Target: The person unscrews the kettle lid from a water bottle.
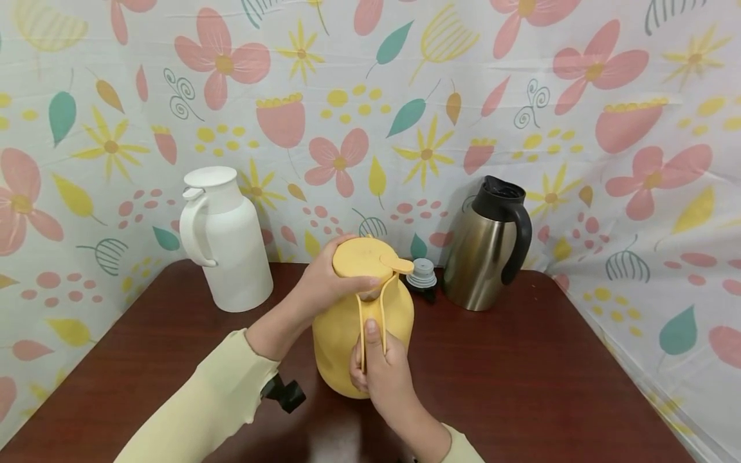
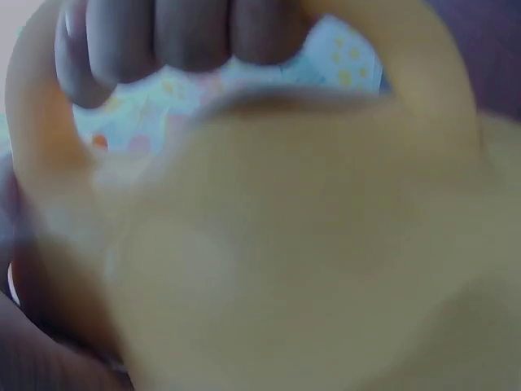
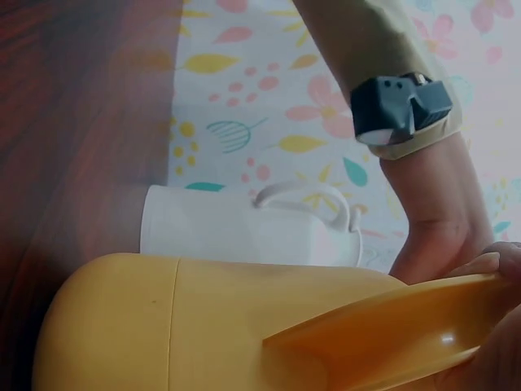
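A yellow thermos jug [image 1: 336, 347] stands on the table in the head view. My left hand [image 1: 321, 283] grips its round yellow lid [image 1: 360, 256] from the left, thumb lying along the near edge. Lower down, my right hand [image 1: 384, 366] holds the jug's handle [image 1: 373, 312], its thumb on the handle's outer face. Curled fingers [image 2: 191, 37] wrap the handle in the left wrist view, close to the blurred yellow body. The right wrist view catches the jug's side [image 3: 220, 326] and its handle [image 3: 391, 330]; my left hand is mostly cut off there.
At the back left stands a white jug [image 1: 234, 251]. A steel jug [image 1: 475, 263] with a black top stands at the back right. Between it and the yellow jug lies a grey stopper [image 1: 422, 275] with a black part. Patterned cloth [image 1: 341, 77] hangs behind the brown table [image 1: 521, 386].
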The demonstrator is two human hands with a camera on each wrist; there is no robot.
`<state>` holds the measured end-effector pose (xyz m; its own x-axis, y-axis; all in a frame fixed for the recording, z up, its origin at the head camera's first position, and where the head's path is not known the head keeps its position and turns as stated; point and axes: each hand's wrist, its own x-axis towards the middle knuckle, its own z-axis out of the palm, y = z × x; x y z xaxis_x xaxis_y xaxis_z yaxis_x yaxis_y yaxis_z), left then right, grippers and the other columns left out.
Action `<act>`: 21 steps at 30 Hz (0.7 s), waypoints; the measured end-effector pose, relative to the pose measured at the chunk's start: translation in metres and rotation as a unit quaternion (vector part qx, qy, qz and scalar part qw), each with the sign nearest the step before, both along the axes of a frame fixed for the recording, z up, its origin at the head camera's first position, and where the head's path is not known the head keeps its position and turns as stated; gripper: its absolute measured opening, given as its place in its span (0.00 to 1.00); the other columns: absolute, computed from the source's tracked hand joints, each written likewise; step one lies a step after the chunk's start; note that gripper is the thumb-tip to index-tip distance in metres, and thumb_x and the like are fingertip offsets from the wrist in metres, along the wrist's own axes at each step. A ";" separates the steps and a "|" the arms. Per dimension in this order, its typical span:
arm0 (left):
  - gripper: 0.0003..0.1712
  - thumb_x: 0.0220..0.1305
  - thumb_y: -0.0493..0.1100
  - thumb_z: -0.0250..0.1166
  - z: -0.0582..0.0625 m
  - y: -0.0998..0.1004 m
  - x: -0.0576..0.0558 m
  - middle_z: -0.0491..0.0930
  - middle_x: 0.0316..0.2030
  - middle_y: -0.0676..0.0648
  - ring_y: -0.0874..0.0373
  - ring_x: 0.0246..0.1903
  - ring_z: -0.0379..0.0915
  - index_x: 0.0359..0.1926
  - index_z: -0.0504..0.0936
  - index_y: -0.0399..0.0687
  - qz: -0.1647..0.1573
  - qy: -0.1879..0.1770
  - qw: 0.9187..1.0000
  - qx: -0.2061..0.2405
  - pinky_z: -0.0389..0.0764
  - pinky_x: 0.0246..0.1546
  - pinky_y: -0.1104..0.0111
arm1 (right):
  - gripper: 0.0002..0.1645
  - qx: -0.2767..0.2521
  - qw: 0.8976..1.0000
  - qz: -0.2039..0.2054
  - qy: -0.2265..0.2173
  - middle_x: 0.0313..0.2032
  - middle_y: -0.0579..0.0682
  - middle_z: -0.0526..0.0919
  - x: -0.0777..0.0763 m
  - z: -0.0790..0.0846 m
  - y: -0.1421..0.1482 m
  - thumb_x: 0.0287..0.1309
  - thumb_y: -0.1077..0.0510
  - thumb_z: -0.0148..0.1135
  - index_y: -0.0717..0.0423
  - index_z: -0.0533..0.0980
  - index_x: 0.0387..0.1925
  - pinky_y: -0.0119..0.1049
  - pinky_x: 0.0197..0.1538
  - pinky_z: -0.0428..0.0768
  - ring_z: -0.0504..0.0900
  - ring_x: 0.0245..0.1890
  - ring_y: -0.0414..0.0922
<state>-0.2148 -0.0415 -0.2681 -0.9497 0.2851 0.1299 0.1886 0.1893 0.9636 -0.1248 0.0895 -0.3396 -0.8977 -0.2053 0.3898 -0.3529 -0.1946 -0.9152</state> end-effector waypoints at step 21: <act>0.61 0.64 0.53 0.70 0.022 -0.035 -0.025 0.44 0.82 0.39 0.42 0.80 0.48 0.83 0.38 0.51 -0.202 0.009 0.969 -0.142 0.56 0.78 0.45 | 0.42 0.005 1.000 0.006 -0.005 0.10 0.71 0.55 0.000 0.000 0.003 0.84 0.47 0.32 0.76 0.57 0.16 0.27 0.12 0.62 0.61 0.08 0.30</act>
